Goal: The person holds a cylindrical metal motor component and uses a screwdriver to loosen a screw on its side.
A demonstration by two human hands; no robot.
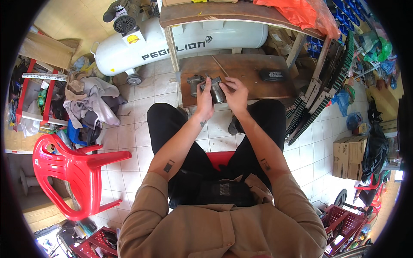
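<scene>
Over the low brown wooden bench, both my hands close around a grey metal cylindrical part (218, 95) with a blocky top. My left hand (205, 103) grips its left side, with the thumb pointing up. On the other side my right hand (236, 95) has its fingers bent against the top and side. Just left of my left hand stands a second grey metal part (194, 85) on the bench. A thin rod (219, 65) lies slanted beyond the hands. Farther right on the bench rests a small black case (272, 75).
A white air compressor tank (124, 53) lies behind the bench (254, 92). At left, a red plastic chair (64, 172) is tipped over near a heap of grey cloths (92, 96). Long dark toothed metal strips (316, 92) lean at right, with cardboard boxes (348, 157) beyond.
</scene>
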